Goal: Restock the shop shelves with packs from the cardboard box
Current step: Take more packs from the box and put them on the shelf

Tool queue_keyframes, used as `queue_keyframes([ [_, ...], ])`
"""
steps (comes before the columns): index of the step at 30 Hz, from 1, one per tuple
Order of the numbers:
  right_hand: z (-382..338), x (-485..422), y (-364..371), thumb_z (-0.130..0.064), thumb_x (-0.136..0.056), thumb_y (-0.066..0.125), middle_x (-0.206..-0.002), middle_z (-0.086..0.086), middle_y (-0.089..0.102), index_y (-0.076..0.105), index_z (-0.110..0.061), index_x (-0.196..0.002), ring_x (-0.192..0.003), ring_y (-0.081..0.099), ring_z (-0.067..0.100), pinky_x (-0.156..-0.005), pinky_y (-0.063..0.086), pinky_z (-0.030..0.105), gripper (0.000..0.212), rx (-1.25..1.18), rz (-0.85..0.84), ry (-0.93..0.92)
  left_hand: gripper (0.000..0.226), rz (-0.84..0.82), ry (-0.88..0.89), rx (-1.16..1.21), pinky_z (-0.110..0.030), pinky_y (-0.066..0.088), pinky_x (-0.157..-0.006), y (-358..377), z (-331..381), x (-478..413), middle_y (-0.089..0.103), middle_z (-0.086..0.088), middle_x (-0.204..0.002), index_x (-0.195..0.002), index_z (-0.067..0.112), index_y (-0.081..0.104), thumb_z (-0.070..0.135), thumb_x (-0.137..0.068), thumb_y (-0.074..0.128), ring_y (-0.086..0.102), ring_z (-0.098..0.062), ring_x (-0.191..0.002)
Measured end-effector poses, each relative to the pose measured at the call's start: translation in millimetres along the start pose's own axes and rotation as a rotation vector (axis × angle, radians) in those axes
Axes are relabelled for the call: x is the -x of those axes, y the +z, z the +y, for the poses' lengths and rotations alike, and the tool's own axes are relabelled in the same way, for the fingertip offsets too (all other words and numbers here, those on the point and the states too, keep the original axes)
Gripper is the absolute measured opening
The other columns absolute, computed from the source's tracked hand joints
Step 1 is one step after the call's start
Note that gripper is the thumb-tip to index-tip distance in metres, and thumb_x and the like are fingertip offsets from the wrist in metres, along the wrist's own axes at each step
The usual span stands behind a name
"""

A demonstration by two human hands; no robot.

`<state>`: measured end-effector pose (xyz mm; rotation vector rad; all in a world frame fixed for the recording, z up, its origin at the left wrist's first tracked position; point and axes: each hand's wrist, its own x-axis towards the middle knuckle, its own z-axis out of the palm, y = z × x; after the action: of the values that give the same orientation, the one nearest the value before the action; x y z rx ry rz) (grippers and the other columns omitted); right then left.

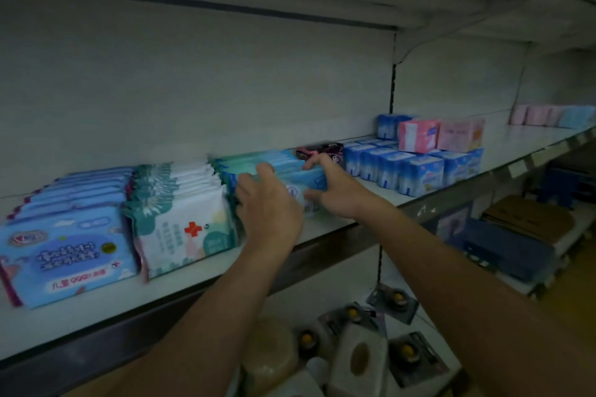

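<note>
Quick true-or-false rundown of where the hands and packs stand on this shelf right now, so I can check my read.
1. Both the left hand and the right hand grip the row of light blue packs. True.
2. The white packs with a red cross stand to the right of the hands. False: they stand to the left, next to the blue packs at the shelf's left end.
3. Pink packs sit on top of the small blue packs. True.
4. The dark pack lies at the far left end of the shelf. False: it lies just behind the right hand, beside the small blue packs.
</note>
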<state>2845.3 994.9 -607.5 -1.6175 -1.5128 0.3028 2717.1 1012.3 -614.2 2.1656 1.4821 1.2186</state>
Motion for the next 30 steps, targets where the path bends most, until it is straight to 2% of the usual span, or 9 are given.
queue_keyframes([
  [5, 1, -15, 12, -0.009, -0.089, 0.064, -0.119, 0.002, 0.049, 0.041, -0.027, -0.117, -0.096, 0.055, 0.012, -0.064, 0.047, 0.013, 0.04, -0.063, -0.035, 0.041, 0.052, -0.082, 0.197, -0.425, -0.052, 0.002, -0.118, 6, 0, -15, 0.01, -0.024, -0.154, -0.138, 0.008, 0.032, 0.024, -0.092, 0.051, -0.005, -0.039, -0.145],
  [9, 1, -23, 19, 0.003, -0.085, 0.061, -0.121, 0.004, 0.045, 0.028, -0.02, -0.134, -0.096, 0.052, 0.01, -0.06, 0.045, 0.008, 0.063, -0.123, -0.103, 0.074, 0.059, -0.14, 0.316, -0.677, -0.052, 0.001, -0.118, 10, 2, -29, 0.018, -0.025, -0.153, -0.144, 0.002, 0.023, 0.024, -0.094, 0.045, -0.001, -0.039, -0.145],
  [11, 2, -27, 22, -0.001, -0.085, 0.064, -0.129, 0.004, 0.043, 0.017, -0.021, -0.144, -0.108, 0.051, 0.013, -0.073, 0.044, 0.007, 0.078, -0.126, -0.133, 0.089, 0.065, -0.183, 0.31, -0.714, -0.052, 0.004, -0.118, 8, 0, -33, 0.018, -0.026, -0.153, -0.147, -0.001, 0.016, 0.025, -0.094, 0.045, 0.005, -0.04, -0.145],
  [13, 4, -31, 24, -0.008, -0.085, 0.068, -0.145, 0.006, 0.036, 0.003, -0.024, -0.151, -0.125, 0.045, 0.017, -0.096, 0.041, 0.021, 0.094, -0.183, -0.144, 0.106, 0.065, -0.199, 0.316, -0.727, -0.054, 0.006, -0.117, 8, -3, -34, 0.02, -0.026, -0.152, -0.146, -0.001, 0.014, 0.025, -0.095, 0.044, 0.011, -0.041, -0.143],
  [17, 7, -32, 25, -0.012, -0.083, 0.072, -0.154, 0.006, 0.028, -0.009, -0.026, -0.152, -0.134, 0.04, 0.019, -0.111, 0.034, 0.033, 0.107, -0.253, -0.161, 0.108, 0.058, -0.184, 0.34, -0.724, -0.053, 0.012, -0.116, 10, -7, -31, 0.025, -0.024, -0.149, -0.144, 0.0, 0.018, 0.022, -0.096, 0.041, 0.021, -0.04, -0.139],
  [20, 8, -31, 27, -0.005, -0.081, 0.072, -0.152, 0.008, 0.032, -0.006, -0.022, -0.152, -0.132, 0.043, 0.019, -0.109, 0.037, 0.032, 0.106, -0.239, -0.129, 0.074, 0.058, -0.16, 0.347, -0.713, -0.054, 0.01, -0.116, 10, -7, -30, 0.024, -0.024, -0.15, -0.145, 0.002, 0.017, 0.02, -0.095, 0.042, 0.018, -0.04, -0.141],
  [25, 7, -30, 28, -0.009, -0.08, 0.074, -0.142, 0.009, 0.043, 0.02, -0.02, -0.147, -0.116, 0.049, 0.013, -0.095, 0.042, 0.023, 0.087, -0.023, -0.061, 0.036, 0.062, -0.167, 0.369, -0.736, -0.055, 0.007, -0.116, 10, -8, -29, 0.021, -0.026, -0.15, -0.147, 0.003, 0.013, 0.021, -0.096, 0.043, 0.016, -0.045, -0.14],
  [28, 5, -29, 30, -0.012, -0.081, 0.073, -0.142, 0.011, 0.044, 0.019, -0.021, -0.146, -0.121, 0.05, 0.02, -0.097, 0.042, 0.027, 0.085, 0.064, -0.059, 0.037, 0.062, -0.152, 0.36, -0.736, -0.056, 0.009, -0.116, 10, -8, -29, 0.024, -0.025, -0.149, -0.146, 0.003, 0.014, 0.022, -0.095, 0.044, 0.019, -0.044, -0.139],
  [30, 3, -25, 28, -0.01, -0.082, 0.073, -0.14, 0.008, 0.044, 0.014, -0.018, -0.149, -0.12, 0.049, 0.017, -0.093, 0.042, 0.016, 0.09, 0.019, -0.067, 0.037, 0.06, -0.147, 0.362, -0.722, -0.056, 0.007, -0.116, 9, -7, -28, 0.021, -0.026, -0.15, -0.147, 0.003, 0.012, 0.02, -0.096, 0.04, 0.014, -0.043, -0.141],
])
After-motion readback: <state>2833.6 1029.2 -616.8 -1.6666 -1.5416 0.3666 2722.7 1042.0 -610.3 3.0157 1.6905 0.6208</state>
